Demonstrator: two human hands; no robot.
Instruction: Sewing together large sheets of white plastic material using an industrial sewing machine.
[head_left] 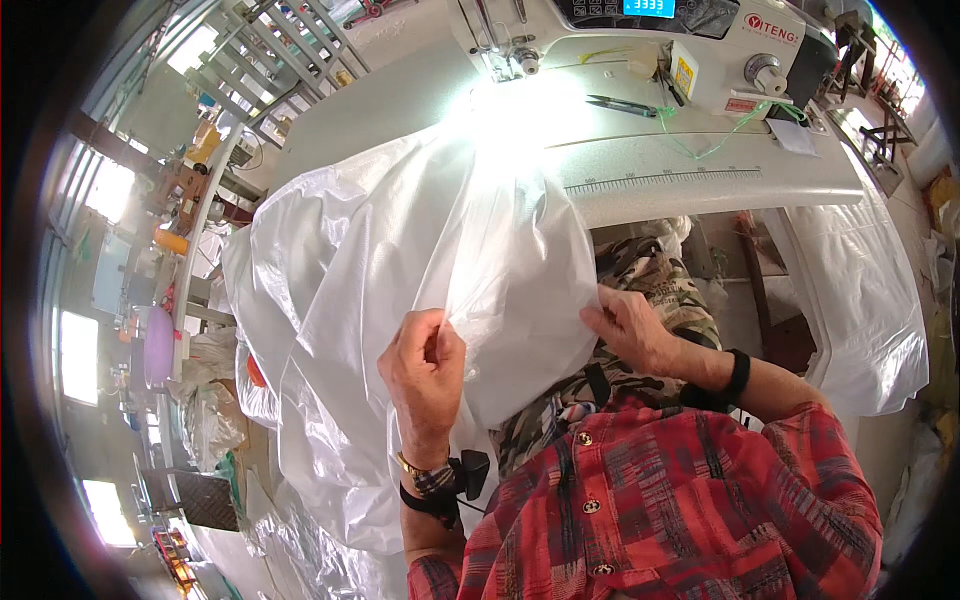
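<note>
A large sheet of thin, shiny white plastic fabric (340, 230) runs from the sewing machine (525, 60) down over the table's front edge and onto my lap. My left hand (425, 370) is closed in a pinch on the sheet near its middle. Across from it, my right hand (632, 330) pinches the sheet's right edge between thumb and fingers. Between both hands the fabric hangs in soft folds. Glare from the machine's lamp hides where the fabric meets the needle area.
On the pale machine table (700, 180) lie a dark pair of thread snips (622, 105) and loose green thread (705, 150). More white sheeting (860, 300) drapes at the right. A metal rack (285, 60) stands at the far left, with cluttered shelving beside it.
</note>
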